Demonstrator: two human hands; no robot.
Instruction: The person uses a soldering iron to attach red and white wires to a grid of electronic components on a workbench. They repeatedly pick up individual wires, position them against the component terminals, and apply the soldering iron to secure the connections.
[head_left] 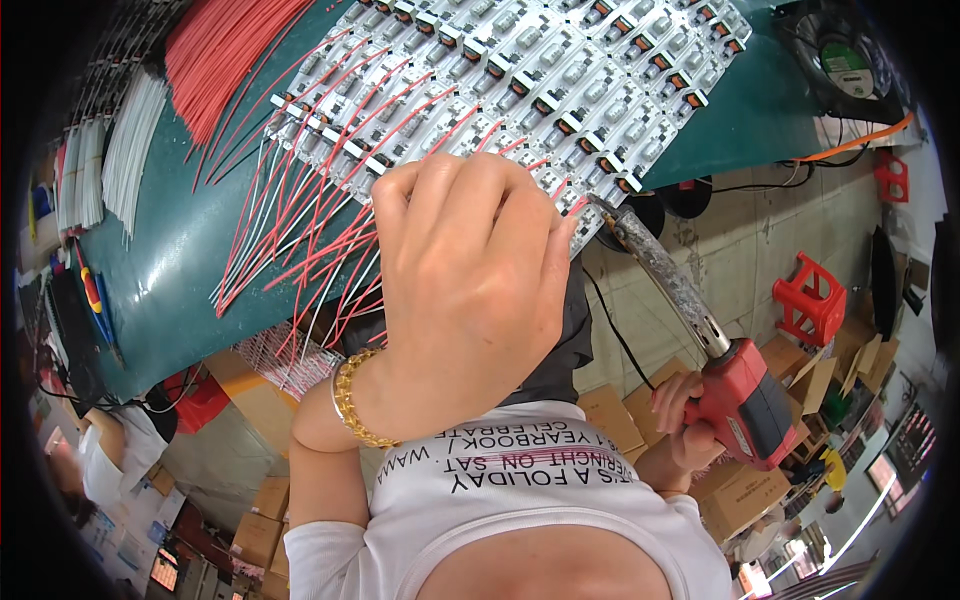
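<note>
My left hand (pixel 470 260), with a gold bracelet at the wrist, reaches over the front edge of a panel of white circuit boards (pixel 530 80). Its fingers are closed, thumb against forefinger, around a thin red wire (pixel 577 206) whose end shows at the panel's right corner. My right hand (pixel 683 420) grips the red and black handle of a soldering gun (pixel 745 405). The gun's dark tip meets the panel's corner, close beside that wire. Several red and white wires (pixel 290 225) trail from the panel's front row. My left palm and fingertips are mostly hidden.
Bundles of red wires (pixel 225 60) and white wires (pixel 133 150) lie on the green table (pixel 180 270) at left, near a screwdriver (pixel 97 300). A small fan (pixel 842 62) sits at far right. Red stools (pixel 810 300) and cardboard boxes (pixel 610 420) stand on the floor.
</note>
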